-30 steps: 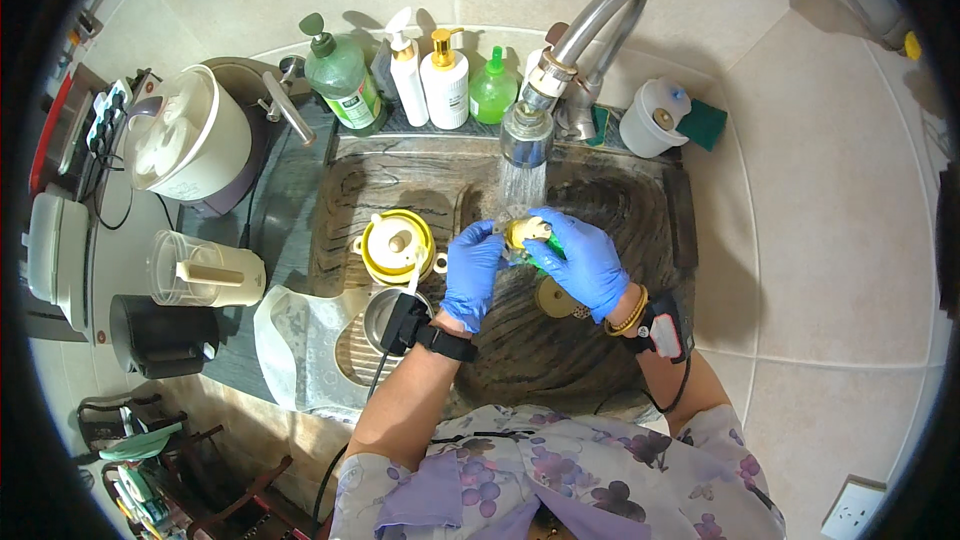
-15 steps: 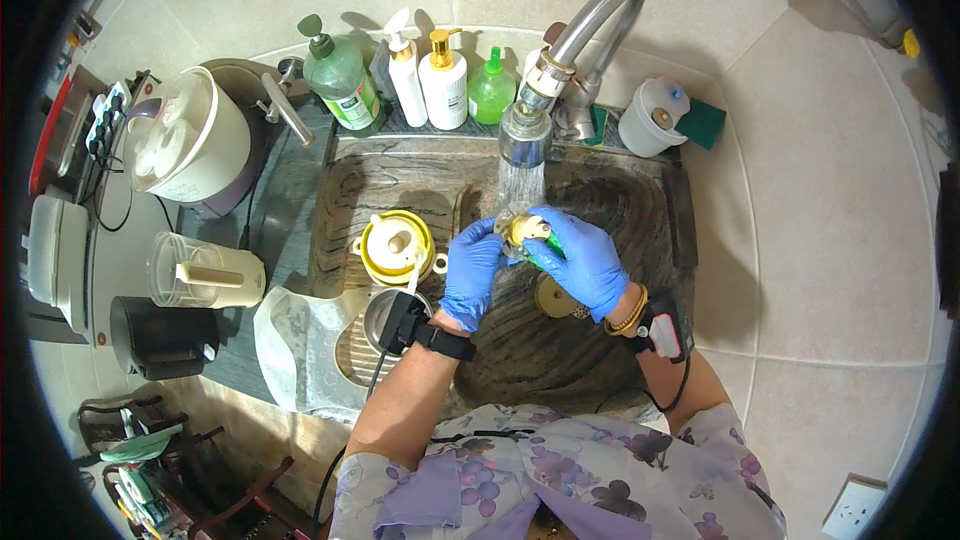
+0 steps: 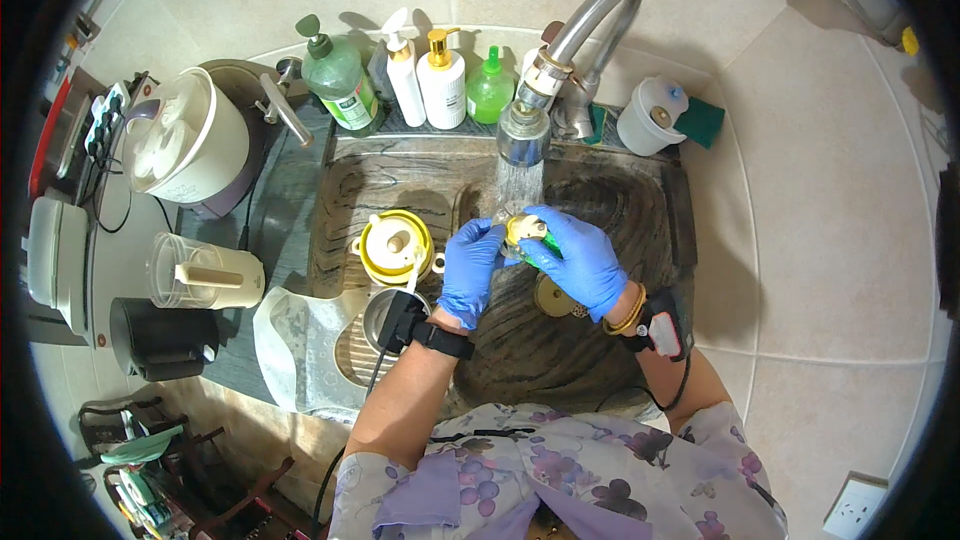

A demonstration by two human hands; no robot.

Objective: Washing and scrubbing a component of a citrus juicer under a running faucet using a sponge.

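Both my hands wear blue gloves and meet under the running tap (image 3: pixel 524 130) over the sink (image 3: pixel 560 360). In my right hand (image 3: pixel 583 265) is a yellow-and-green sponge (image 3: pixel 528 230), partly covered by the fingers. My left hand (image 3: pixel 471 265) has its fingertips pinched at the sponge's left side, on a small wet object too blurred by water to name. Left of my left hand, a yellow-rimmed pot with a cream lid (image 3: pixel 396 245) sits in the sink, a metal bowl (image 3: pixel 383 315) just nearer. Below my right hand lies the round drain cover (image 3: pixel 556 297).
Several pump bottles, including a green one (image 3: pixel 342 85) and a white one (image 3: pixel 443 90), line the back ledge. A white container (image 3: pixel 650 118) stands right of the tap beside a green scouring pad (image 3: pixel 700 124). A cream pot (image 3: pixel 190 145) and clear jug (image 3: pixel 205 272) stand at left.
My hands stay in nearly the same place under the water, with only slight shifts of the fingers and the sponge. Nothing else has visibly moved.
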